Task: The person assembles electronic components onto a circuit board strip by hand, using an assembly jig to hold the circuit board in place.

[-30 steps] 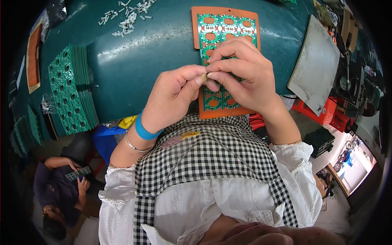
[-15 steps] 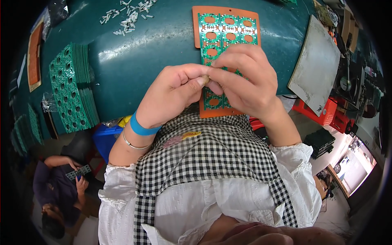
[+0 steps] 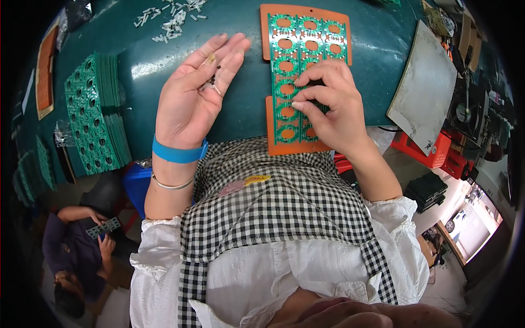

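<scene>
My left hand (image 3: 188, 101) is turned palm up and cupped, left of the boards. Small dark components (image 3: 213, 79) and a pale sliver lie in its palm, below the outstretched fingers. Over the panel of green circuit boards (image 3: 286, 66), my right hand (image 3: 333, 106) bends down with thumb and forefinger pinched near one oval opening. Whatever is between those fingertips is too small to make out. The panel has rows of oval cut-outs and lies on an orange carrier plate (image 3: 298, 148) at the table's near edge.
A tall stack of green circuit panels (image 3: 90, 117) stands at the left. Small clear-white pieces (image 3: 175, 22) are scattered at the back of the green table (image 3: 147, 98). A grey metal plate (image 3: 424, 87) leans at right by a red crate (image 3: 429, 145). Another person (image 3: 79, 251) sits lower left.
My hands were together over the panel. The left has moved away leftward and turned palm up, showing the dark components; the right has lowered to the boards.
</scene>
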Available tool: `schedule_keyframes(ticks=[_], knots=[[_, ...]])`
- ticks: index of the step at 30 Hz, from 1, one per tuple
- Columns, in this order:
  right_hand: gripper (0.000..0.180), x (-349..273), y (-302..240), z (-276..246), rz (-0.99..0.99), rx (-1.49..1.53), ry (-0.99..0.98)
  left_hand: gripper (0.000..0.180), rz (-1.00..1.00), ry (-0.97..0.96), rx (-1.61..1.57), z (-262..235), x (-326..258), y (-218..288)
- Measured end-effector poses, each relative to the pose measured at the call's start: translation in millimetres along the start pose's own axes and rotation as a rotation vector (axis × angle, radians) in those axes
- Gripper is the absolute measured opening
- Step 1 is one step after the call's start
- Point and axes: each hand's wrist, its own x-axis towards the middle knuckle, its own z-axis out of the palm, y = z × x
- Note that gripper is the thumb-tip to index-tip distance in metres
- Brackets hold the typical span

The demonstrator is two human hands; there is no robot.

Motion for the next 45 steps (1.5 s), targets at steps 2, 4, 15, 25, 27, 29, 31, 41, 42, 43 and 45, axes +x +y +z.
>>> schedule_keyframes(ticks=[2, 4, 15, 25, 27, 29, 31, 41, 42, 43, 45], knots=[[0.013, -0.1, 0.5, 1.0, -0.006, -0.016, 0.005, 0.034, -0.014, 0.013, -0.011, 0.5, -1.1, -1.9], [0.013, -0.2, 1.3, 1.6, -0.029, -0.035, 0.021, 0.035, -0.016, 0.018, -0.017, 0.4, -1.5, -3.3], [0.015, -0.9, -0.2, 7.4, -0.148, -0.146, 0.102, 0.039, -0.023, -0.011, 0.216, 3.4, -4.4, -12.4], [0.018, 11.9, -7.1, -12.4, -0.140, -0.045, -0.052, 0.039, -0.137, 0.051, 0.253, 16.0, -10.0, -16.8], [0.021, 20.6, -13.8, -12.5, -0.192, -0.030, 0.027, 0.040, -0.141, 0.054, 0.241, 18.7, -11.9, -19.2], [0.024, 28.1, -19.4, -6.2, -0.242, -0.017, 0.106, 0.042, -0.176, -0.010, 0.168, 19.3, -12.7, -22.3], [0.025, 35.1, -25.9, 3.6, -0.349, -0.060, 0.193, 0.042, -0.198, -0.013, 0.152, 17.7, -12.6, -26.4], [0.016, 40.2, -21.8, 8.4, -0.304, -0.078, 0.246, 0.039, -0.166, 0.003, 0.001, 24.1, -16.5, -31.9], [0.016, 37.4, -20.3, 1.9, -0.304, -0.077, 0.241, 0.038, -0.076, 0.110, -0.024, 23.1, -14.5, -26.2], [0.013, 32.0, -20.1, -8.2, -0.202, -0.011, 0.197, 0.037, 0.004, 0.210, -0.045, 20.9, -11.0, -19.5], [0.010, 18.8, -13.8, -18.4, -0.065, 0.120, 0.059, 0.033, 0.086, 0.216, -0.048, 3.7, -11.6, -3.3]])
